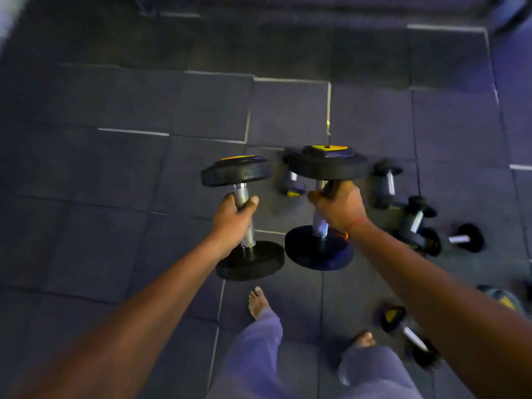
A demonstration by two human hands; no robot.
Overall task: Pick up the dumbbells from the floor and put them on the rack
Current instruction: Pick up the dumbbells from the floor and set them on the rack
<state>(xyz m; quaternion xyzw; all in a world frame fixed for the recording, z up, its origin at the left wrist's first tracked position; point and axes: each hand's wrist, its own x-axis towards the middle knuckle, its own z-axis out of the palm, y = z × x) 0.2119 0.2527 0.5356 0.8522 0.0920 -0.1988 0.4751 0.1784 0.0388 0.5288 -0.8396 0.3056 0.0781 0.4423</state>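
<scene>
My left hand (231,223) grips the steel handle of a black dumbbell (236,174), held upright above the floor, its yellow-marked end on top. My right hand (339,207) grips the handle of a second, larger black dumbbell (326,164), also held upright beside the first. Several smaller dumbbells lie on the floor: one (292,182) just behind the held pair, others (387,182), (416,223), (466,239) to the right, and one (408,335) under my right forearm. No rack is in view.
The floor (115,182) is dark rubber tiles with pale seams. My bare feet (257,302) and grey trousers (253,355) are at the bottom centre. A blurred blue-and-yellow object (501,298) sits at the right edge.
</scene>
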